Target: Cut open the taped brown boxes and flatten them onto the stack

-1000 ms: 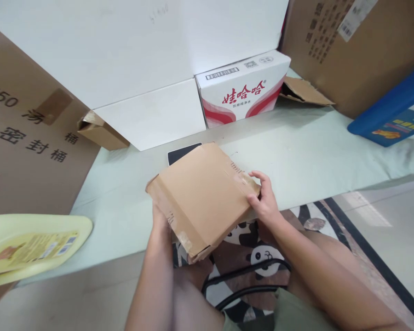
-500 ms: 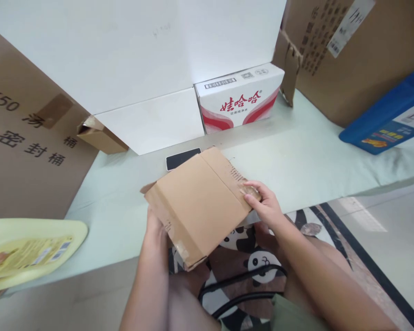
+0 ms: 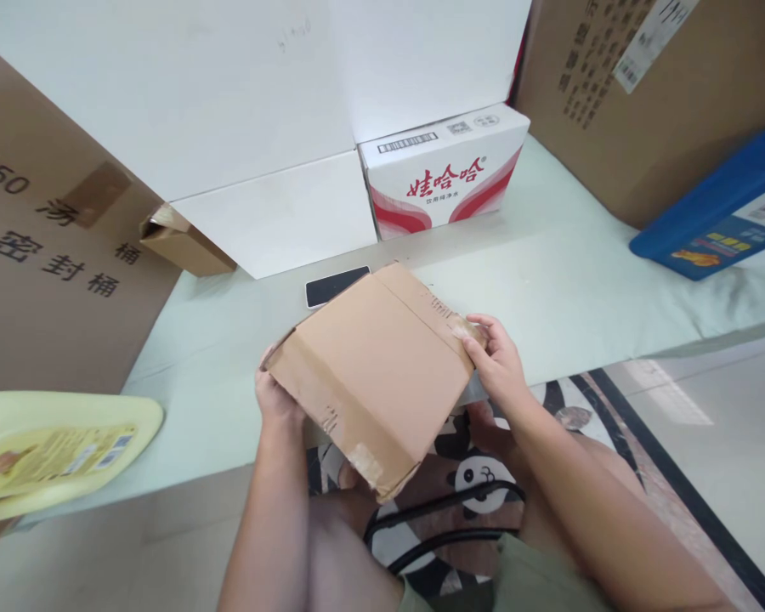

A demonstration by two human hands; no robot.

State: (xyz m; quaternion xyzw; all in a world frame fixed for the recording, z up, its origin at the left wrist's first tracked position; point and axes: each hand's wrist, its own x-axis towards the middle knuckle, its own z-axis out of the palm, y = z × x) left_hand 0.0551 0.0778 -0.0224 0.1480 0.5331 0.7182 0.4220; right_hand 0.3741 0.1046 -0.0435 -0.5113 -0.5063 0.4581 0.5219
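A flat brown cardboard box is held up tilted between both hands, over the near edge of the covered table. My left hand grips its left corner, with some fingers hidden behind the cardboard. My right hand pinches the right corner, thumb on top near a strip of tape. Print and worn tape patches show on the box's edge panels. Just behind the box lies a dark-screened phone with a white rim, partly covered by the box.
White cartons and a red-and-white water carton stand at the back. Large brown cartons flank both sides, with a small brown box at left. A yellow bottle lies left; a blue jug is at right.
The box has turned and tipped slightly, showing more of its near-left panel. My left hand has risen to its left corner; my right hand has shifted slightly up and right.
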